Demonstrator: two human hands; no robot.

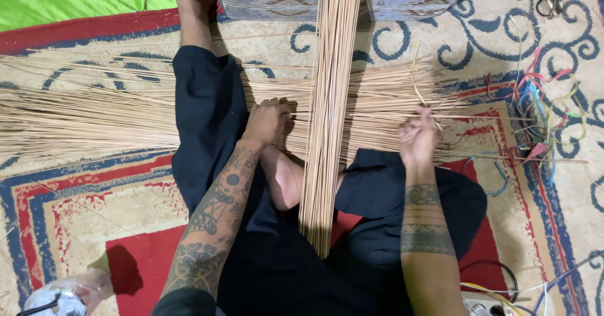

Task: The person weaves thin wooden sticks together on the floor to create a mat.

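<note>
While the left hand (267, 122) presses the reeds (94, 118) half-curled, the right hand's (417, 136) grip pinches one.

Thin matt straw-coloured reed sticks (330, 102); woven patterned carpet (75, 196), soft-looking; dark matt cloth trousers (207, 114).

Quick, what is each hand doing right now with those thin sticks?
Left hand: curled, knuckles up, pressing on the crosswise sticks; whether it grips any cannot be told.
Right hand: closed, pinching a few of them.
</note>
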